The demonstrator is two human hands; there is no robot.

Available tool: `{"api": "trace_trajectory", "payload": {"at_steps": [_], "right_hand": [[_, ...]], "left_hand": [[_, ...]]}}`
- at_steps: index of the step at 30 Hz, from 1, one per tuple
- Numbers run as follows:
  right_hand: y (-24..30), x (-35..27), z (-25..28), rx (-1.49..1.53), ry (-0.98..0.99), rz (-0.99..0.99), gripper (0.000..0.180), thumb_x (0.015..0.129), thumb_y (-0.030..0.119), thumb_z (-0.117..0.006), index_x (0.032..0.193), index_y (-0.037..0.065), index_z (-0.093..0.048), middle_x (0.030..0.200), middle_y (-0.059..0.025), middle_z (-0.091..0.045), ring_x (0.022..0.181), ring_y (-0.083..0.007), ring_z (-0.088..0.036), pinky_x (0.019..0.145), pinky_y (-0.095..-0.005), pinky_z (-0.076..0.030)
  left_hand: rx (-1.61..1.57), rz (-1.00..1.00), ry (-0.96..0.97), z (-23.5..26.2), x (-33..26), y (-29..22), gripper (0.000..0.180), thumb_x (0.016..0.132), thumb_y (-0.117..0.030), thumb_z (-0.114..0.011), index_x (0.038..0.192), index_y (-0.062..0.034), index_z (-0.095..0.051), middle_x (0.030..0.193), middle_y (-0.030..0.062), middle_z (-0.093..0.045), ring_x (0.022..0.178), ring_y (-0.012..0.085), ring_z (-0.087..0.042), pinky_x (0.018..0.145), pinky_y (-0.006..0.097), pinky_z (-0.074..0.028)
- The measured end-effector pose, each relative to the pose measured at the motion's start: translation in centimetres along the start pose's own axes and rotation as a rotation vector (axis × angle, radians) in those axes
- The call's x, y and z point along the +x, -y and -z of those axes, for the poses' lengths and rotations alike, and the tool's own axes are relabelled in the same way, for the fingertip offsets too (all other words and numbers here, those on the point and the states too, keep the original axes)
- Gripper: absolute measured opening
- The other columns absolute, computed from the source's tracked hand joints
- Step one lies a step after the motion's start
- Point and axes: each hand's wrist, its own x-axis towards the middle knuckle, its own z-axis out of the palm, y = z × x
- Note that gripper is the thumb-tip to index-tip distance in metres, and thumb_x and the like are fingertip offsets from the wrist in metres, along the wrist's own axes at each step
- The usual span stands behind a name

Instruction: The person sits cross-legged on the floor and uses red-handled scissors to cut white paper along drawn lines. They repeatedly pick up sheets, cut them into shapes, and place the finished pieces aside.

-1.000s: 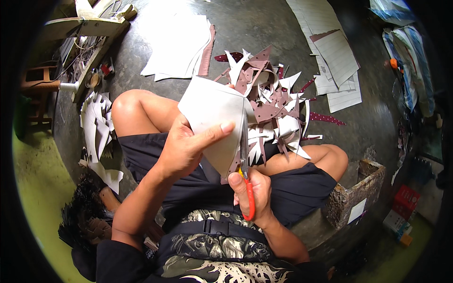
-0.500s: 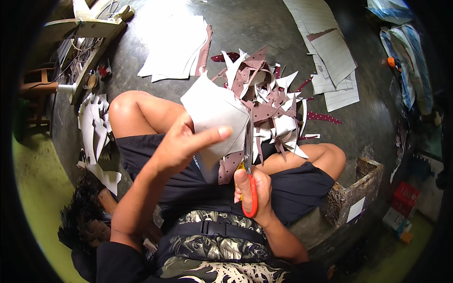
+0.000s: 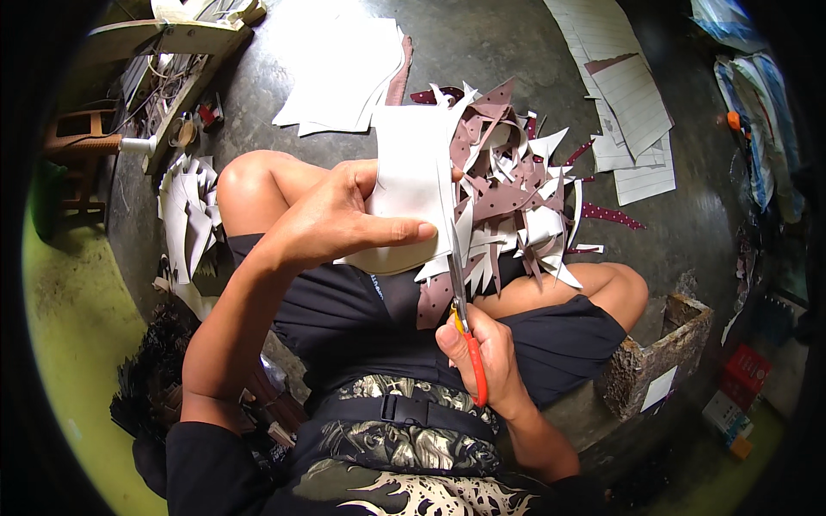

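Observation:
My left hand grips a white sheet, thumb on top and fingers underneath; it looks like a few layers with a curved lower edge. My right hand is closed around scissors with red and yellow handles. Their blades point away from me along the sheet's right edge; whether they are parted there is hard to make out. Just beyond the blades lies a heap of cut scraps, white, dusty pink and dotted maroon, spreading over my lap and the floor.
White sheets are stacked on the floor ahead, lined paper pieces at the far right. More white cut pieces lie left of my knee. A rough box stands by my right knee, a wooden frame at the far left.
My left hand has turned the white sheet, so its pointed corner no longer faces away and a straighter side lies along the scissors. The whole view has shifted slightly.

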Motion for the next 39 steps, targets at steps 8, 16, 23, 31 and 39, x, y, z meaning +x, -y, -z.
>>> {"api": "trace_trajectory", "payload": {"at_steps": [8,16,23,31,39], "right_hand": [[0.5,0.0,0.2,-0.052,-0.011,0.002,0.049,0.098,0.046,-0.075,0.088,0.001,-0.060,0.064,-0.0053,-0.054,0.061,-0.0116,-0.047,0.057,-0.0315,-0.044],[0.1,-0.5,-0.1,-0.102,-0.055,-0.063,0.047,0.096,0.040,-0.079,0.079,0.001,-0.058,0.058,-0.0043,-0.049,0.058,-0.0107,-0.040,0.053,-0.0310,-0.042],[0.0,-0.2,0.0,-0.030,-0.037,0.013,0.044,0.098,0.036,-0.078,0.080,0.002,-0.057,0.060,-0.0040,-0.051,0.057,-0.0124,-0.045,0.055,-0.0315,-0.044],[0.7,0.6,-0.2,-0.029,-0.068,0.092,0.042,0.103,0.040,-0.067,0.089,0.001,-0.062,0.068,-0.0002,-0.052,0.064,-0.0066,-0.046,0.058,-0.0260,-0.040],[0.4,0.2,-0.5,-0.012,-0.106,0.035,0.034,0.099,0.031,-0.074,0.089,-0.001,-0.068,0.060,-0.0053,-0.057,0.054,-0.0135,-0.053,0.055,-0.0319,-0.046]], "left_hand": [[0.003,0.035,0.009,0.0,0.1,0.1,0.047,0.086,-0.012,-0.087,0.128,0.0011,-0.070,0.113,0.0076,-0.077,0.104,0.0145,-0.071,0.097,0.032,-0.056],[0.052,0.005,0.020,-0.1,-0.2,-0.1,0.042,0.090,-0.018,-0.086,0.123,0.0011,-0.072,0.111,0.0066,-0.077,0.101,0.0126,-0.070,0.093,0.031,-0.056],[-0.036,0.011,-0.033,-0.5,-0.4,0.2,0.041,0.094,-0.017,-0.082,0.127,0.0020,-0.069,0.114,0.0069,-0.075,0.104,0.0130,-0.068,0.093,0.031,-0.056],[0.008,-0.040,0.049,-1.7,-0.7,0.6,0.042,0.094,-0.016,-0.082,0.130,0.0012,-0.068,0.116,0.0055,-0.074,0.106,0.0115,-0.065,0.096,0.030,-0.053],[-0.051,-0.002,0.076,-1.9,-1.0,0.2,0.043,0.094,-0.015,-0.082,0.130,0.0025,-0.067,0.116,0.0067,-0.074,0.107,0.0129,-0.066,0.096,0.031,-0.053]]}}
